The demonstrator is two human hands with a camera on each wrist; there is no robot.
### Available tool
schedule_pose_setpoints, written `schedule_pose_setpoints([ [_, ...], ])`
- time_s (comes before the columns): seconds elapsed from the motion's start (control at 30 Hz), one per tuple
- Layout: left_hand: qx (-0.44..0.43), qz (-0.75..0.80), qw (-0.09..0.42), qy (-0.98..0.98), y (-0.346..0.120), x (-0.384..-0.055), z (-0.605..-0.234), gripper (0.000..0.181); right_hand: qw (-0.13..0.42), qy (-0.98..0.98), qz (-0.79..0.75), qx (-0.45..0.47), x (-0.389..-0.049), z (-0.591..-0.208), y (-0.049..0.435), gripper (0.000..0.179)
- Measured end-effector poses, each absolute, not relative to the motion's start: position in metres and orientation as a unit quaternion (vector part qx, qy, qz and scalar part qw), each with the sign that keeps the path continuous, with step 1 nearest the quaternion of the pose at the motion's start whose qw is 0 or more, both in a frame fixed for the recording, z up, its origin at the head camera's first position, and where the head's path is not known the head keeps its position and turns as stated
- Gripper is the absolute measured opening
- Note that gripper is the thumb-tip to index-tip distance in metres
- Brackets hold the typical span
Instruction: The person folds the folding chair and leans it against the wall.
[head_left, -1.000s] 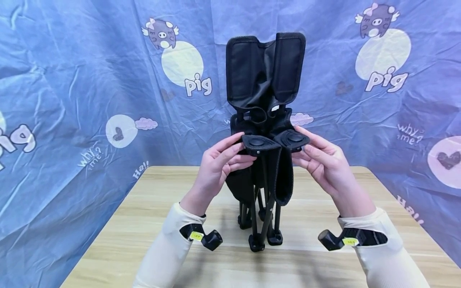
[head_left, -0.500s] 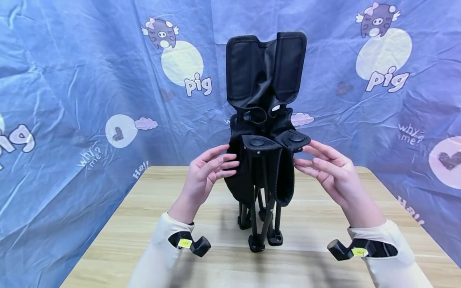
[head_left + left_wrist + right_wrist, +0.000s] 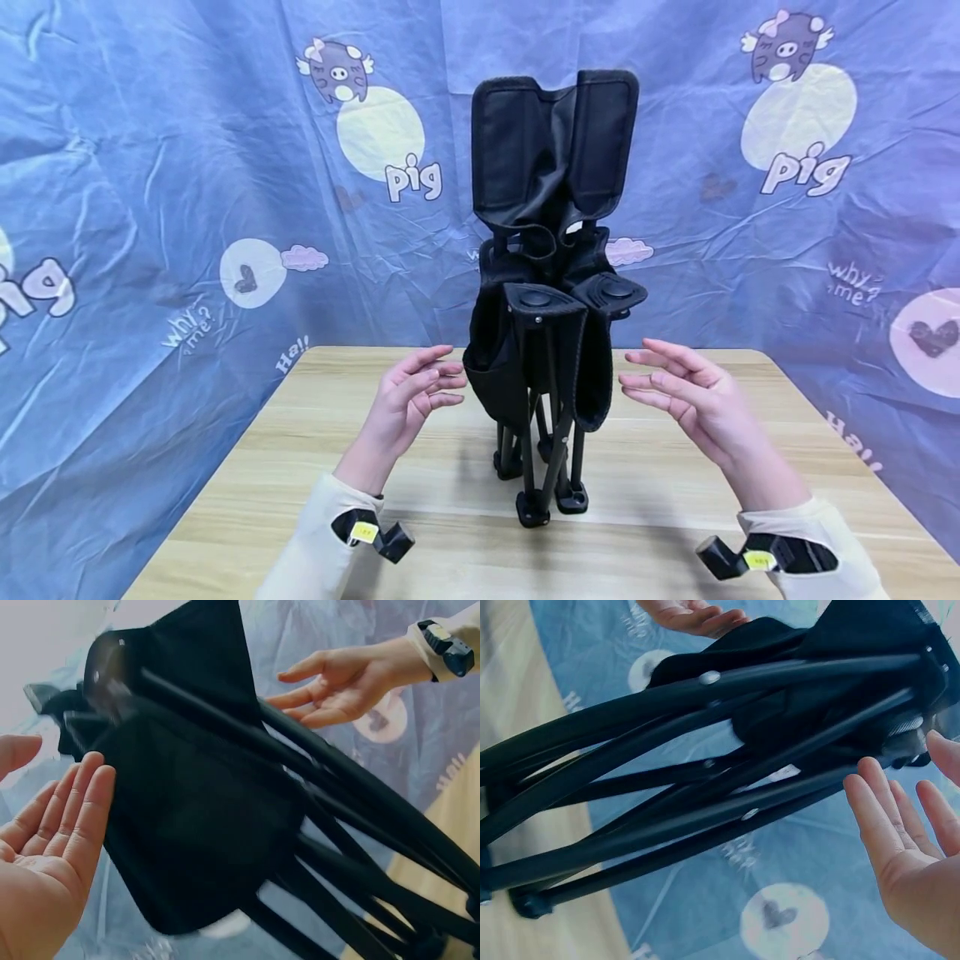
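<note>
A black folding chair [image 3: 551, 333] stands folded upright on its feet in the middle of the table, its fabric back on top and its thin legs close together below. To its left is my left hand [image 3: 401, 404], fingers spread and relaxed, a small gap from the chair's fabric side. My right hand [image 3: 693, 396] hovers off the other side, fingers extended toward the chair and holding nothing. In the left wrist view, the chair's dark side pocket [image 3: 202, 817] lies near the left fingertips. The right wrist view shows the crossed leg tubes [image 3: 705, 772], with the right palm facing them.
The wooden table [image 3: 300, 500] reaches back to a blue cloth backdrop [image 3: 187, 150] printed with pigs and words. Each wrist carries a strapped-on black camera, the left camera [image 3: 396, 542] and the right camera [image 3: 720, 557].
Both hands have let go of the chair's front corner ends and drawn down and outward, away from it. The chair stays standing in the same spot.
</note>
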State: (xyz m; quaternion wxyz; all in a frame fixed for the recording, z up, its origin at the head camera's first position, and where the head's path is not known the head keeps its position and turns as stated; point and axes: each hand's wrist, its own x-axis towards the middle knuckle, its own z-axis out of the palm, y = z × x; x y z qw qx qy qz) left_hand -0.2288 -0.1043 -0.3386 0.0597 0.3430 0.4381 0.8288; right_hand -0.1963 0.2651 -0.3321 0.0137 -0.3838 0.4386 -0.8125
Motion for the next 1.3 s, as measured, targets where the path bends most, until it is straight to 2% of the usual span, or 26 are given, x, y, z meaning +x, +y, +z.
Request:
schedule_pose_setpoints([
  [0.2,0.312,0.824,0.06,0.47,-0.115,-0.234,-0.363,0.035,0.023,0.48,-0.807,-0.342,-0.194,-0.354,0.268,0.05],
  [0.5,0.183,0.818,0.077,0.539,-0.116,-0.239,-0.398,0.03,0.057,0.527,-0.798,-0.287,-0.195,-0.387,0.268,0.048],
  [0.73,0.149,0.803,0.122,0.564,-0.112,-0.242,-0.427,0.045,0.09,0.554,-0.792,-0.239,-0.193,-0.415,0.271,0.044],
  [1.1,0.134,0.771,0.208,0.587,-0.1,-0.248,-0.468,0.058,0.158,0.606,-0.759,-0.176,-0.193,-0.449,0.269,0.038],
  [1.3,0.116,0.754,0.227,0.606,-0.089,-0.248,-0.481,0.059,0.199,0.613,-0.75,-0.147,-0.192,-0.46,0.263,0.037],
])
